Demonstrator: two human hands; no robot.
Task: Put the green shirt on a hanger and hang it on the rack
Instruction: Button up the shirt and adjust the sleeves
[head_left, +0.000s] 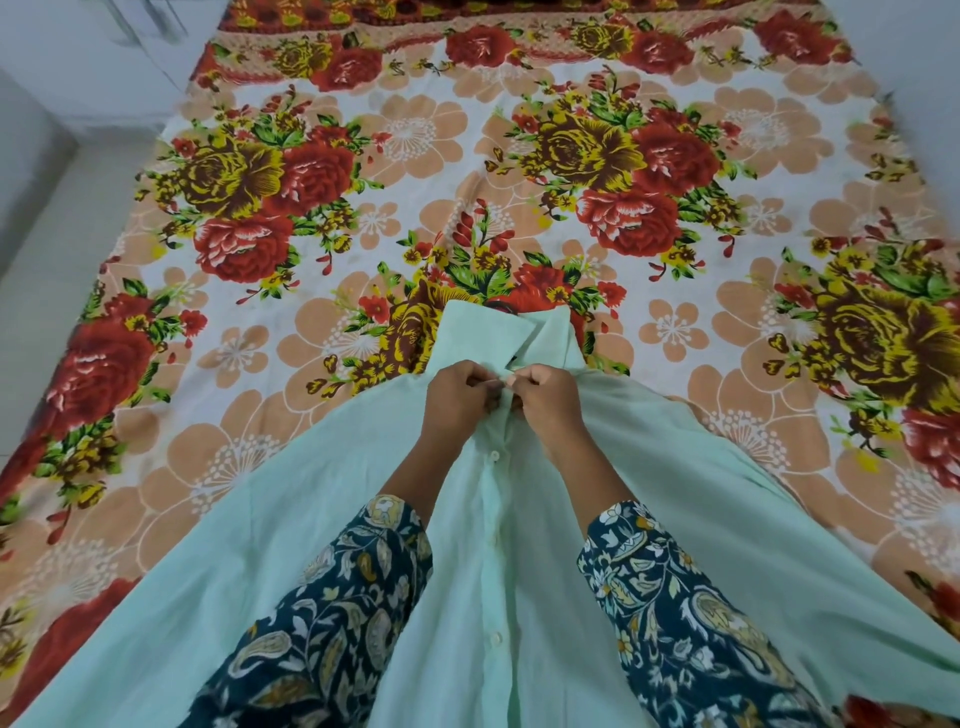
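Note:
The pale green shirt (291, 525) lies front up on the bed, collar pointing away from me, its white buttons running down the middle. My left hand (460, 397) pinches the left edge of the placket just below the collar (519, 332). My right hand (545, 400) pinches the right edge at the same spot, the fingertips of both hands meeting at the top button. A dark thin piece shows at the collar's far edge; I cannot tell whether it is a hanger. No rack is in view.
The bed (519, 156) is covered by a floral sheet in red, yellow and peach. A pale tiled floor (67, 218) runs along its left side, with white walls at the far corners. My dark patterned sleeves (332, 613) rest over the shirt.

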